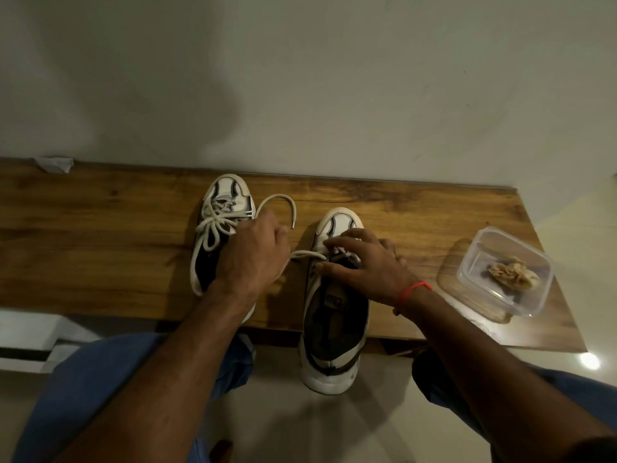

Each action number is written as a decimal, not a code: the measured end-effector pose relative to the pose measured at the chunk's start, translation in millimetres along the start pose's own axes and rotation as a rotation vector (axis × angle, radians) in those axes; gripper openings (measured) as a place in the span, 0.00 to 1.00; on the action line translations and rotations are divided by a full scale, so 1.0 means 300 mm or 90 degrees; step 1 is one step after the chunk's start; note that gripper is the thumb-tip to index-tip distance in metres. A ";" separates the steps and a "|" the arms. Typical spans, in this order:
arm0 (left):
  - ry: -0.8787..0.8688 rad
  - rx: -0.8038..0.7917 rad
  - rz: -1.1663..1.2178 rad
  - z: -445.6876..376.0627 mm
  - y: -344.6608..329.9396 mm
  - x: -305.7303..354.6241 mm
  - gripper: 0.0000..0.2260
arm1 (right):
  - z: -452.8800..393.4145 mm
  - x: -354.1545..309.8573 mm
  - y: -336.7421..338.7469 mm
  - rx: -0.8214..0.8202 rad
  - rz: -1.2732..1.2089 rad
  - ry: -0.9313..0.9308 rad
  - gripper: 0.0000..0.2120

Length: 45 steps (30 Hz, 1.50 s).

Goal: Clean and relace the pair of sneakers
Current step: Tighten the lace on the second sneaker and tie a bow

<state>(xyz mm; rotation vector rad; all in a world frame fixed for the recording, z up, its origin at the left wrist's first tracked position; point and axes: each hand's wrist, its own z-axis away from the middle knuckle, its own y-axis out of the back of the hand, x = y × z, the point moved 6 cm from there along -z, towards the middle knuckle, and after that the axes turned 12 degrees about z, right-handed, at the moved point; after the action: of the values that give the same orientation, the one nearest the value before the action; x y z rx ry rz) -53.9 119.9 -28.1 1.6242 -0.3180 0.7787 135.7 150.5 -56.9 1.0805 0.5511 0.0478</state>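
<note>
Container (480,248): crumpled cloth (514,276) inside | left hand (253,255) grips lace (309,253) | right hand (367,262) fingers spread on sneaker (334,329)

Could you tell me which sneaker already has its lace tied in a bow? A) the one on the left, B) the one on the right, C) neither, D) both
A: the left sneaker shows a tied bow, while the right sneaker is only partly laced, its lace pulled out sideways by the left hand.

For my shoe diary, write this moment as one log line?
left sneaker: laced | right sneaker: lacing | left hand: pulls lace | right hand: steadies
</note>
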 end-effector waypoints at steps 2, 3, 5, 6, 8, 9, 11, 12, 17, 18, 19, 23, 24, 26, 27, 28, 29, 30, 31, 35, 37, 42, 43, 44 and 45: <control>-0.042 -0.048 -0.032 0.006 -0.043 0.017 0.16 | -0.005 0.008 0.007 0.029 -0.052 -0.015 0.26; -0.060 -0.085 -0.049 0.010 -0.070 0.019 0.21 | -0.007 0.013 0.008 0.043 -0.098 -0.026 0.24; -0.083 -0.129 -0.083 0.021 -0.105 0.022 0.23 | -0.010 0.015 0.011 0.073 -0.203 -0.041 0.21; -0.087 -0.150 -0.095 0.028 -0.126 0.017 0.21 | -0.015 0.020 0.007 0.080 -0.230 -0.045 0.19; -0.073 -0.161 -0.105 0.042 -0.166 -0.006 0.17 | -0.025 0.023 -0.003 0.076 -0.232 -0.033 0.19; -0.064 -0.144 -0.109 0.048 -0.171 -0.007 0.14 | -0.025 0.021 -0.004 0.072 -0.216 -0.028 0.20; -0.062 -0.092 -0.122 0.051 -0.157 0.002 0.09 | -0.018 0.016 0.007 0.078 -0.183 -0.023 0.16; -0.059 -0.069 -0.131 0.045 -0.143 0.006 0.08 | -0.017 0.019 0.011 0.080 -0.175 -0.026 0.14; -0.107 -0.007 -0.089 0.017 -0.087 0.039 0.09 | -0.023 0.019 0.011 0.088 -0.125 -0.015 0.14; -0.132 -0.014 -0.050 0.018 -0.088 0.059 0.08 | -0.021 0.013 0.012 0.097 -0.129 -0.002 0.17; -0.160 -0.032 -0.002 0.020 -0.094 0.080 0.06 | -0.018 0.005 0.016 0.106 -0.138 0.020 0.21; -0.185 -0.091 0.180 0.023 -0.095 0.120 0.07 | -0.017 -0.018 0.027 0.143 -0.123 0.068 0.19; -0.189 -0.072 0.181 0.014 -0.081 0.117 0.08 | -0.013 -0.012 0.041 0.168 -0.146 0.046 0.16; -0.184 0.000 0.166 -0.009 -0.033 0.091 0.06 | -0.014 0.026 0.048 0.174 -0.267 -0.041 0.12; -0.179 0.037 0.171 -0.023 -0.001 0.076 0.05 | -0.014 0.047 0.039 0.154 -0.343 -0.079 0.10; -0.179 0.065 0.200 -0.036 0.029 0.064 0.03 | -0.017 0.066 0.031 0.143 -0.396 -0.102 0.09; -0.180 0.072 0.254 -0.046 0.052 0.058 0.01 | -0.014 0.073 0.034 0.152 -0.419 -0.103 0.10; -0.179 0.051 0.309 -0.050 0.061 0.060 0.01 | -0.007 0.069 0.047 0.176 -0.407 -0.082 0.14; -0.175 0.004 0.342 -0.047 0.056 0.074 0.04 | -0.006 0.058 0.063 0.210 -0.365 -0.043 0.19; -0.216 -0.169 0.337 -0.001 -0.024 0.140 0.08 | -0.017 -0.011 0.087 0.297 -0.077 0.127 0.20; -0.203 -0.132 0.348 -0.006 -0.023 0.134 0.08 | -0.019 0.029 0.111 0.352 -0.096 0.064 0.16; -0.153 -0.037 0.369 -0.048 0.049 0.079 0.06 | 0.002 0.117 0.183 0.416 -0.228 -0.024 0.10; -0.154 -0.067 0.375 -0.042 0.040 0.091 0.06 | 0.007 0.083 0.188 0.393 -0.223 0.036 0.10; -0.156 -0.104 0.377 -0.032 0.021 0.107 0.06 | 0.012 0.037 0.179 0.342 -0.214 0.095 0.11; -0.156 -0.135 0.373 -0.021 0.001 0.122 0.06 | 0.012 -0.006 0.156 0.283 -0.190 0.142 0.13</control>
<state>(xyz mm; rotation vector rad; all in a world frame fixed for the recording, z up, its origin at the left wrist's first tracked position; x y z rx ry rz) -29.2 133.7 -4.2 1.4337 -1.0495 0.9402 146.3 169.7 -15.2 1.4221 0.9487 -0.2275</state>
